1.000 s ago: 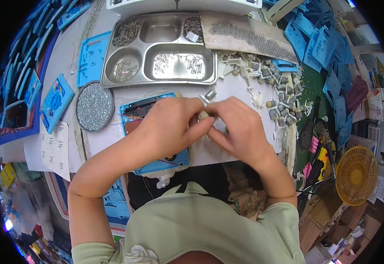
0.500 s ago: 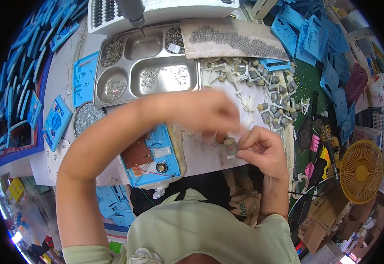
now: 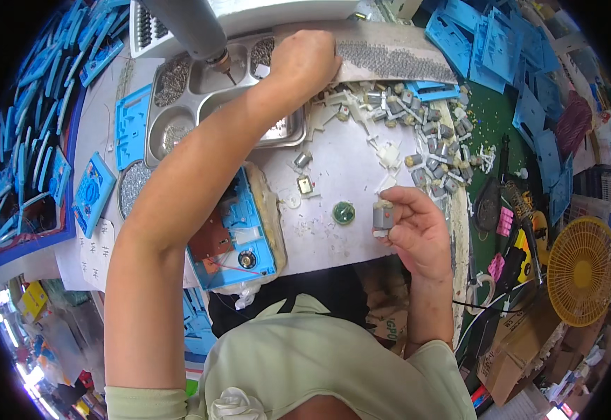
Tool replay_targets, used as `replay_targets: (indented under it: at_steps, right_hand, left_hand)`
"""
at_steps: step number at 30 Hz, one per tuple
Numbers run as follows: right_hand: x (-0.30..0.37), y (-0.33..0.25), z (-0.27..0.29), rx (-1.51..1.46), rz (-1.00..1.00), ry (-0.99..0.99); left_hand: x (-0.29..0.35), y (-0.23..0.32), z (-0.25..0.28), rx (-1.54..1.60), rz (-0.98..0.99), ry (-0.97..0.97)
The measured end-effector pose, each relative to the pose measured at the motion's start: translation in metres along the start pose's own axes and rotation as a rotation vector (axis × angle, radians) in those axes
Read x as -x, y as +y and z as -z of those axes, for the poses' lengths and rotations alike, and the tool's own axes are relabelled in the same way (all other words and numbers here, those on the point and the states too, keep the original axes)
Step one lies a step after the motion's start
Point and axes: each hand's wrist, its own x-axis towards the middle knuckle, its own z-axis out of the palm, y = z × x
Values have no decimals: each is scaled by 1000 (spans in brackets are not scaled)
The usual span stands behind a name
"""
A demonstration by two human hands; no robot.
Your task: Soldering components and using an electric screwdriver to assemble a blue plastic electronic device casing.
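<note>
My right hand pinches a small grey motor between thumb and fingers above the white worktop. Stretched far forward, my left hand is closed over the left end of a board covered with rows of tiny metal parts. What its curled fingers hold, if anything, is hidden. A small round green dish rests left of my right hand. Two more small motor pieces lie left of it, one a loose motor. Under my left forearm sits an opened blue plastic casing with a brown circuit board and speaker.
A steel compartment tray of small metal parts lies partly beneath my left forearm. An electric screwdriver hangs above it. Several motors and white plastic pieces are heaped at right. A yellow fan stands far right; blue casings crowd the left.
My left hand has moved from beside the motor up and forward to the board. My right hand keeps the motor, slightly further right. The green dish is now uncovered.
</note>
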Motion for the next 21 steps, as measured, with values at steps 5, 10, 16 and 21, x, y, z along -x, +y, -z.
replay_targets:
  at_steps: [5,10,16,21]
  right_hand:
    - [6,-1,1,176,11,-13]
    - [-3,4,3,882,10,65]
    - [-21,6,-9,1199,11,-22]
    - [-36,12,-12,1512,248,-158]
  left_hand:
    - [0,-8,-15,-163,-265,254]
    - [33,11,17,90,-517,420]
    - [166,16,110,776,-289,8]
    - [247,-21,122,983,-49,-213]
